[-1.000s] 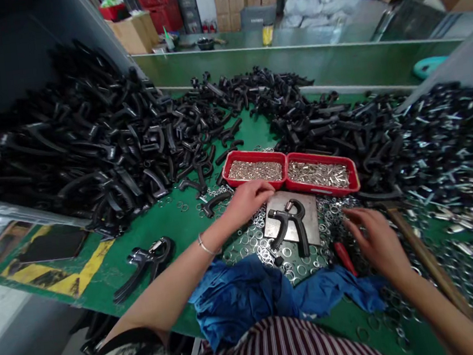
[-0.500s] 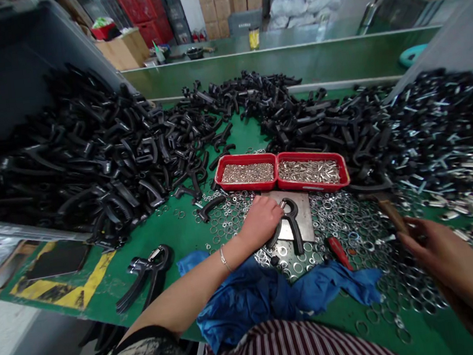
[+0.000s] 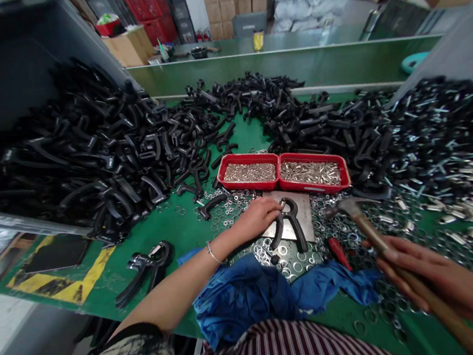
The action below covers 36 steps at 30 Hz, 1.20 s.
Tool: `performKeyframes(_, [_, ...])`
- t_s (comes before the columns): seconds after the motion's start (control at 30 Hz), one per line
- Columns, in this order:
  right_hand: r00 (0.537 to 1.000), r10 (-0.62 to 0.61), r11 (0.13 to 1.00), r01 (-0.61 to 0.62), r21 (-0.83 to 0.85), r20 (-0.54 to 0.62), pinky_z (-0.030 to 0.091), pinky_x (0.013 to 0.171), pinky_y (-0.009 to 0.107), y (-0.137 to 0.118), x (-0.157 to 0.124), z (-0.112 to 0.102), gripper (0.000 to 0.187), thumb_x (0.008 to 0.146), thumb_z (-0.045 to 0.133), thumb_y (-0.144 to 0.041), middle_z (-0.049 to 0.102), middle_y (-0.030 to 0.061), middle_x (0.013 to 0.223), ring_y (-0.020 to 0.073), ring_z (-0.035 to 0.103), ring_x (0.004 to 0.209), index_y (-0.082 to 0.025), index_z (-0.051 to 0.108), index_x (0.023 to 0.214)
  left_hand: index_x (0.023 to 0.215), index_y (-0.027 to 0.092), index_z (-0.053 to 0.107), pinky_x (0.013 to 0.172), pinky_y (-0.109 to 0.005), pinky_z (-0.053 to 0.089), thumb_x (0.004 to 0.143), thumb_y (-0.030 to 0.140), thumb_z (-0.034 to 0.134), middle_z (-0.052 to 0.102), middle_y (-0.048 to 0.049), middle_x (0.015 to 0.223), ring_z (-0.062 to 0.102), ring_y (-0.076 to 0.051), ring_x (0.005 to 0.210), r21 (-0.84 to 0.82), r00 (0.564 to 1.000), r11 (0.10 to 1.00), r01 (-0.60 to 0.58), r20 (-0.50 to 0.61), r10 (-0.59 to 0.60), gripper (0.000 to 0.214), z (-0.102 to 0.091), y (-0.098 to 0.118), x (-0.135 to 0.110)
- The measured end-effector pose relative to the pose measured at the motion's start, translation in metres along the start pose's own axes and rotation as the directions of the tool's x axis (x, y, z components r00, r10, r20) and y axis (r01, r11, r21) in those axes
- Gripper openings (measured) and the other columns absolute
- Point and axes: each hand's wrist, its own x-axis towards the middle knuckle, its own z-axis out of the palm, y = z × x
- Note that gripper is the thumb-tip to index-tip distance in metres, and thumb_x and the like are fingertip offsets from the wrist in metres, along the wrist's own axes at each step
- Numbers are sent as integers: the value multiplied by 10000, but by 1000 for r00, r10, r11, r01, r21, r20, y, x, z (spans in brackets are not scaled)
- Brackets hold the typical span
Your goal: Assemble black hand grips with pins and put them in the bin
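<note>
On the metal plate at the middle of the green bench, here sits the black hand grip, its two legs pointing toward the person, and the left hand is right at its upper end! The fingertips touch it there, but whether they pinch it or merely steady it, I can't tell. Over on the other side, the right hand has its fingers wrapped around the wooden shaft of a hammer, the head out to the right of the plate, above the scattered rings.

And here's the danger: those left fingertips sit right by the metal piece at the top of the grip, so a badly aimed blow could catch them. A loose hold could let the grip skid or twist on that smooth plate. Rings lie all around; one trapped underneath might leave it rocking. Look behind, too: the left red tray and right red tray stand close up, brimming with small metal parts, and a clumsy knock could spill them. The red-handled tool lies near as well, an obstacle to a low swing.
</note>
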Motion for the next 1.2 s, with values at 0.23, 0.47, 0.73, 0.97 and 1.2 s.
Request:
performKeyframes(0.23, [950,-289,898,311,-310,115,509,563,267,-44,14,48,455,956,471,-546,682,17,769,172,626,631,-229,587,1262,1029,105,740,976,-390,469,916,196,535,705,-179,1065,640,-279,1085,472,900,791,389,-13,-435,251,-71,-55,67])
performKeyframes(0.47, [882,-434,704,459,-541,184,518,682,334,-40,50,70,397,994,385,-490,719,72,921,234,684,756,-227,585,1214,971,41,740,895,-355,516,820,102,600,721,-228,994,688,-306,996,519,863,742,423,19,-505,215,-71,-77,80])
performKeyframes(0.73, [919,-379,795,383,-470,109,503,675,346,-23,52,68,365,978,418,-506,709,64,888,243,671,739,-247,574,1183,1080,26,633,928,-409,482,929,102,451,684,-217,1050,651,-283,1016,500,904,757,421,-159,-398,249,-66,-72,68])
performKeyframes(0.97, [976,-197,971,206,-117,90,453,476,269,-17,49,61,361,939,475,-577,604,-16,661,157,546,517,-251,579,1056,933,168,647,785,-296,505,929,245,575,699,-40,900,641,-150,829,-158,966,977,146,-188,-175,106,-34,-17,31])
performKeyframes(1.2, [998,-52,971,45,235,24,271,308,185,3,41,84,364,914,531,-595,472,-67,587,69,332,374,-233,522,884,917,127,682,685,-275,520,888,261,640,716,-47,789,655,-139,700,-459,942,830,316,51,-331,143,3,-6,32])
